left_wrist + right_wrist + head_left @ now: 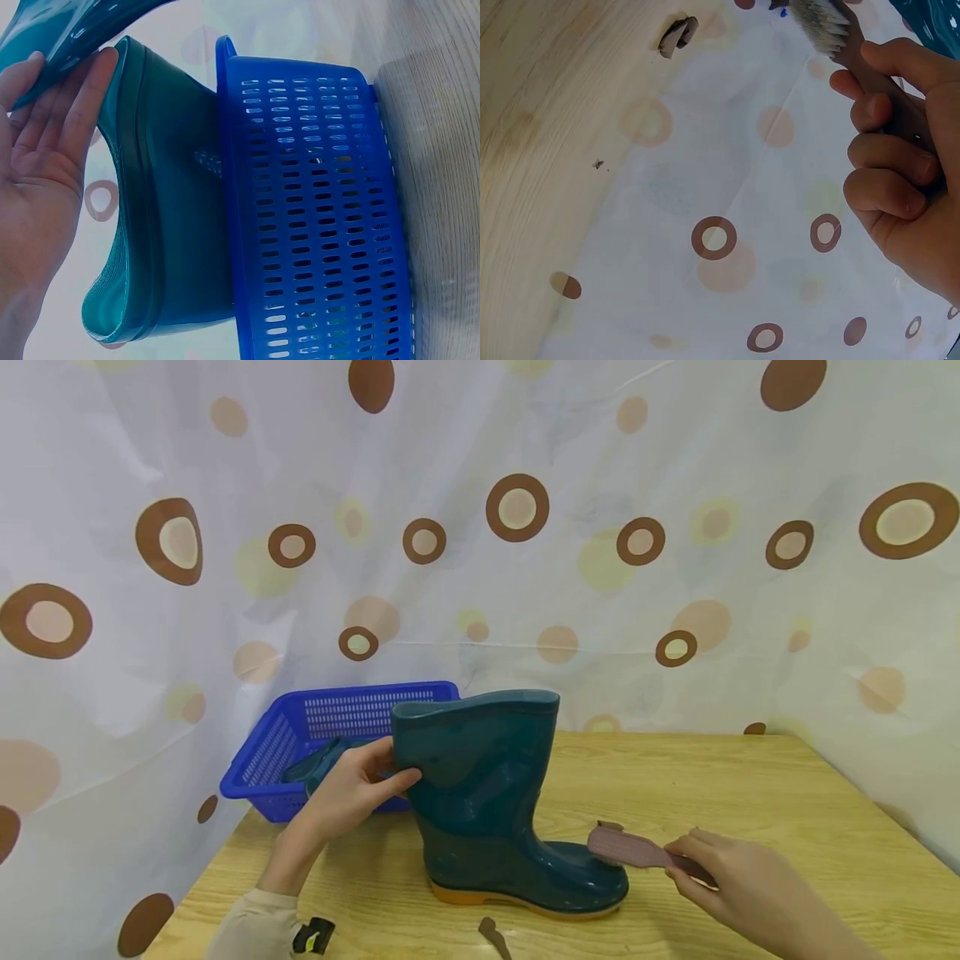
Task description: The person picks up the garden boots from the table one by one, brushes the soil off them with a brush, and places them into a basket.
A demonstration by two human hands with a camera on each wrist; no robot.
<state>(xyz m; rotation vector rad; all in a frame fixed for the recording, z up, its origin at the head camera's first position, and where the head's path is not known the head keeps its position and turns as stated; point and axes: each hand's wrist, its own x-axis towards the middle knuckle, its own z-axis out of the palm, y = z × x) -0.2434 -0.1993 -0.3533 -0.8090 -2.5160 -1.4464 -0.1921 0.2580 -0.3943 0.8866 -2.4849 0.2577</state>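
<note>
A dark green rain boot (480,785) with a yellow-orange sole stands upright on the table, toe to the right. My left hand (367,785) holds it at the back of the shaft, thumb on the near side and fingers behind. In the left wrist view the fingers of that hand (45,142) lie against the glossy boot (67,37). With my right hand (738,881) I grip the handle of a brown brush (630,847), its head over the boot's toe. Pale bristles of the brush (821,26) show in the right wrist view.
A blue perforated basket (262,789) sits behind at the left, with another green boot (180,202) in it. One brown scrap (492,935) lies near the front edge; another brown piece (679,36) lies beyond the brush. A patterned sheet (585,610) hangs around the wooden table (750,793).
</note>
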